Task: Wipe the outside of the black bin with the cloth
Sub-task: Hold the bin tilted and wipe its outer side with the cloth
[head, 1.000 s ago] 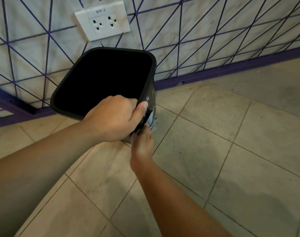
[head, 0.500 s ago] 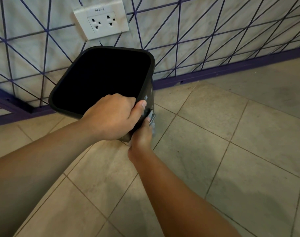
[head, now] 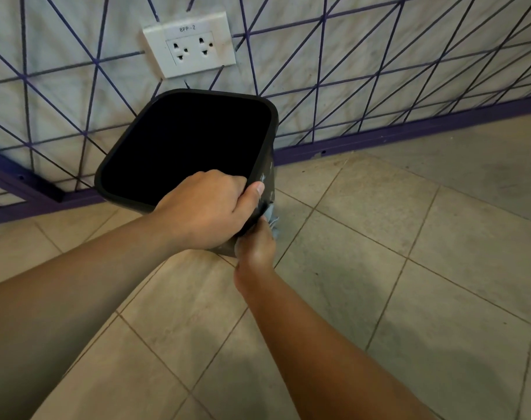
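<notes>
Head camera view, looking down: a person's left hand clamps the near corner of the black bin, its fingers curled over the rim into the opening and the thumb pressed flat on the outer wall, a closed grip on the rim itself. The bin is tilted, its mouth turned up toward the camera, and sits over the tiled floor close to the wall; whether its base touches the floor cannot be told. Its inside shows only as solid black, so any contents cannot be made out.

Just below the left thumb, the right hand is closed around the cloth, a pale blue-grey bunch pressed against the bin's right outer side near the lower corner. Only a crumpled edge of the cloth shows past the knuckles. Light streaks mark the bin's wall above it.

Behind the bin, the pale wall carries a web of purple lines and a purple skirting strip at floor level. A white double socket labelled "BPP-2" is mounted on the wall above the bin's rim.
</notes>
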The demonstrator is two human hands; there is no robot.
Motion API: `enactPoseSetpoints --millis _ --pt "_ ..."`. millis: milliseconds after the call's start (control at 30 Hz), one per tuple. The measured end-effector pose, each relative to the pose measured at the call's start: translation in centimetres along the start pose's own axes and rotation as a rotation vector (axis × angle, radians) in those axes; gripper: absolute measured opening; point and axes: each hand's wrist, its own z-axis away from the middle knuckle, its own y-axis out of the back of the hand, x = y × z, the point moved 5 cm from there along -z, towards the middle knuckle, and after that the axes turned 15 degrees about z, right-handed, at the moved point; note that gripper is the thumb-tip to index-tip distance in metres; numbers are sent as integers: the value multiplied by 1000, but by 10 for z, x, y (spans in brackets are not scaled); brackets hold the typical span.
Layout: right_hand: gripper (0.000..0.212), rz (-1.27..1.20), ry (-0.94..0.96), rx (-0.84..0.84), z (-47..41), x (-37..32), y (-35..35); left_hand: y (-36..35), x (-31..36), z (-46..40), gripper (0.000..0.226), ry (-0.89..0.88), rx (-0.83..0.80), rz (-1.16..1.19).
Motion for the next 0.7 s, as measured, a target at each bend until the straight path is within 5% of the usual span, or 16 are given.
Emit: enactPoseSetpoints --millis 600,700 --pt "53 -31 84 4 -4 -5 -12 0 3 2 46 -20 18 -49" --pt "49 -67 -22 -23 -8 2 -10 1 4 1 47 -20 20 -49"
